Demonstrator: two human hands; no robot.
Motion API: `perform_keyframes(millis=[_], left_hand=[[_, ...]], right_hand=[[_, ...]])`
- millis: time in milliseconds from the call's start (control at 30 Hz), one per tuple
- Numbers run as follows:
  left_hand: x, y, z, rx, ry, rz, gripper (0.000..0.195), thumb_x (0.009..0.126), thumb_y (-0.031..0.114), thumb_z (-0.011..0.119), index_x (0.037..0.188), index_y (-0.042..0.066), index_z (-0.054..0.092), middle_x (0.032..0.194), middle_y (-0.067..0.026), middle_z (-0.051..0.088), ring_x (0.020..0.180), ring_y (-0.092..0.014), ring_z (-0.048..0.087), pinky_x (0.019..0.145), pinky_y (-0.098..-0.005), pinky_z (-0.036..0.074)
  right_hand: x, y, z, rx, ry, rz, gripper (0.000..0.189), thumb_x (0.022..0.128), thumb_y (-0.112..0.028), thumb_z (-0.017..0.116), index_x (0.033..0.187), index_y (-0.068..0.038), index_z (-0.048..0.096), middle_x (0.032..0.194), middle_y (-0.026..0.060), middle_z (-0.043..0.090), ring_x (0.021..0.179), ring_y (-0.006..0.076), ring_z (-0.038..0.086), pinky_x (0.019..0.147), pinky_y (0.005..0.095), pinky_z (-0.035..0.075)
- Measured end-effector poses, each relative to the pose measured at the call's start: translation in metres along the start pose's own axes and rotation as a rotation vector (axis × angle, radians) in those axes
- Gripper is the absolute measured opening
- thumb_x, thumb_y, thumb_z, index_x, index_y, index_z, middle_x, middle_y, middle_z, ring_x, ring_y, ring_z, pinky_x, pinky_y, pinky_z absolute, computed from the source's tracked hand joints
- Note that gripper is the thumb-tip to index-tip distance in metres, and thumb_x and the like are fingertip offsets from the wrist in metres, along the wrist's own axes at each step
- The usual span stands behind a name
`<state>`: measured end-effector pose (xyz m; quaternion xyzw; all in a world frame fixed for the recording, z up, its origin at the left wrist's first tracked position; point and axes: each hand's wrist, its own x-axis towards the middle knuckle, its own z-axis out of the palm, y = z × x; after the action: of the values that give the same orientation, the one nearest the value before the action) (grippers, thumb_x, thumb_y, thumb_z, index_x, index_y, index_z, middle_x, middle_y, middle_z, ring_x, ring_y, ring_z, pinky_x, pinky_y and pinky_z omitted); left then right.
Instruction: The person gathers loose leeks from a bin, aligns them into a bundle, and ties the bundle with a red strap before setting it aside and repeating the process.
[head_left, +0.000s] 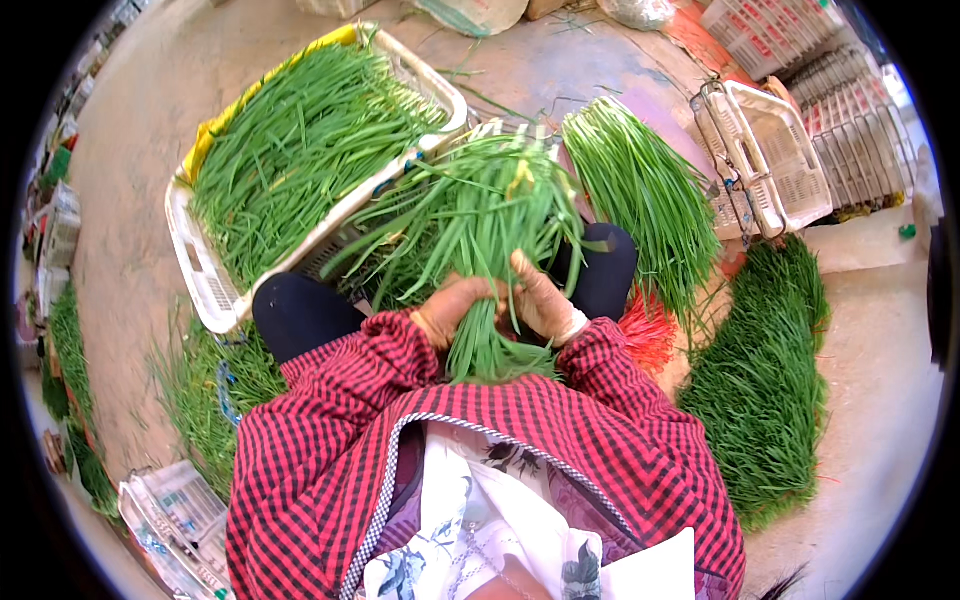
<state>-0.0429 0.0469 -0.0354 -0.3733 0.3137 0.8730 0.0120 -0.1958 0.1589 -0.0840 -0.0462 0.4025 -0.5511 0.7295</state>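
Between my knees, both hands grip one bunch of long green garlic chives (502, 202). My left hand (454, 307) closes around its left side, thumb across the leaves. On the other side my right hand (546, 300) wraps the bunch, its thumb pointing up along the leaves. The pale cut ends lie farthest from me, and loose leaf tips hang down toward my lap. A few yellowed leaves show near the top of the bunch. Some of my fingers are hidden behind the leaves.
A white plastic crate (180, 225) heaped with chives stands left. To the right lie a trimmed chive pile (637, 202), red ties (649, 334) and a long row of chive bundles (757, 390). White baskets (780, 157) stand behind. Loose greens (202, 397) cover the floor at left.
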Motion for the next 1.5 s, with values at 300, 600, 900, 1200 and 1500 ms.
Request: perform_keyframes(millis=[300,600,900,1200,1500], left_hand=[[-0.095,0.047,-0.032,0.456,-0.041,0.178,0.059,0.084,0.009,0.070,0.137,0.000,0.048,0.120,-0.0128,0.065,0.105,-0.021,0.063,0.092,-0.0341,0.051],[-0.180,0.037,-0.083,0.635,0.126,0.311,0.048,0.082,0.010,0.075,0.124,-0.002,0.057,0.097,-0.0076,0.069,0.076,-0.012,0.063,0.067,-0.0266,0.051],[-0.217,-0.020,-0.116,-0.061,0.054,0.105,0.030,0.084,0.020,0.073,0.102,-0.005,0.071,0.086,-0.0069,0.069,0.070,-0.014,0.062,0.065,-0.0272,0.050],[-0.204,-0.013,-0.095,0.287,0.414,0.259,0.028,0.080,0.008,0.076,0.103,-0.006,0.067,0.083,-0.0102,0.069,0.071,-0.018,0.064,0.067,-0.0296,0.052],[-0.201,-0.015,-0.095,0.508,0.334,0.399,0.021,0.084,0.014,0.075,0.089,-0.005,0.069,0.072,-0.0073,0.065,0.063,-0.014,0.060,0.058,-0.0277,0.049]], right_hand=[[0.018,-0.143,0.066,-0.028,0.335,-0.832,0.062,0.090,-0.046,0.065,0.134,-0.005,0.052,0.120,0.0102,0.063,0.095,0.0211,0.064,0.088,0.0366,0.053],[0.092,-0.153,0.033,-0.941,0.530,-0.847,0.027,0.100,-0.027,0.055,0.094,-0.005,0.069,0.075,0.0079,0.064,0.068,0.0167,0.062,0.064,0.0305,0.048],[0.056,-0.196,-0.024,-0.395,0.799,-0.769,0.031,0.094,-0.038,0.064,0.093,-0.007,0.070,0.069,-0.0004,0.054,0.058,0.0137,0.048,0.053,0.0329,0.041],[0.015,-0.156,0.067,-1.108,0.149,-0.503,0.060,0.083,-0.052,0.071,0.112,0.001,0.067,0.082,0.0090,0.068,0.070,0.0176,0.062,0.065,0.0315,0.051],[0.064,-0.092,0.107,-1.426,0.112,-0.829,0.023,0.092,-0.026,0.063,0.094,-0.004,0.068,0.072,0.0140,0.063,0.063,0.0220,0.062,0.062,0.0362,0.050]])
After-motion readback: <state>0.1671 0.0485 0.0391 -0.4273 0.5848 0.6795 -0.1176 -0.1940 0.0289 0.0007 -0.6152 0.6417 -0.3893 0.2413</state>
